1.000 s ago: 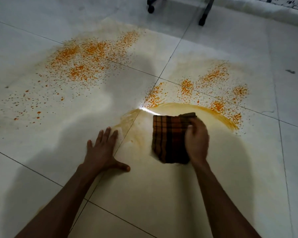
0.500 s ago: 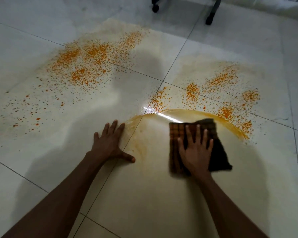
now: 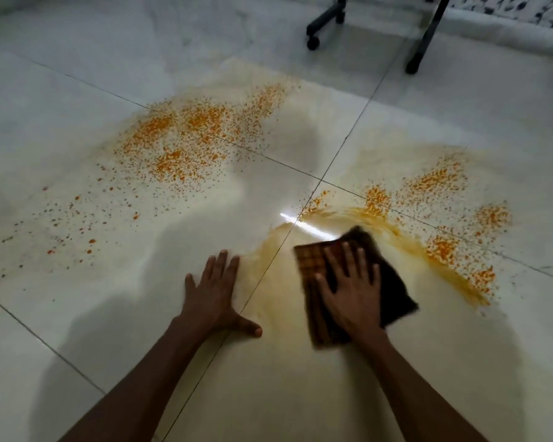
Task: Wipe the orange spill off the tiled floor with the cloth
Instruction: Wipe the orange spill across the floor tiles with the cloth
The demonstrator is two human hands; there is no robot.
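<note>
A: Orange specks of the spill (image 3: 441, 250) lie up and to the right of the checked cloth (image 3: 313, 269), beyond a smeared orange arc.

B: Which hand is nearer?

A: The right hand (image 3: 353, 293). It presses flat on the cloth, fingers spread, pinning it to the tiled floor (image 3: 77, 314) rather than gripping. The left hand (image 3: 216, 293) is braced open on the floor, holding nothing.

B: And the other patch?

A: A second orange patch (image 3: 186, 145) lies well apart, up and to the left.

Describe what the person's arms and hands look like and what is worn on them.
Both forearms are bare as far as the frame shows: no sleeves in view. The left hand and right hand wear no gloves, and no watch, bracelet or ring is visible. The nails look short, though the picture is slightly blurred.
</note>
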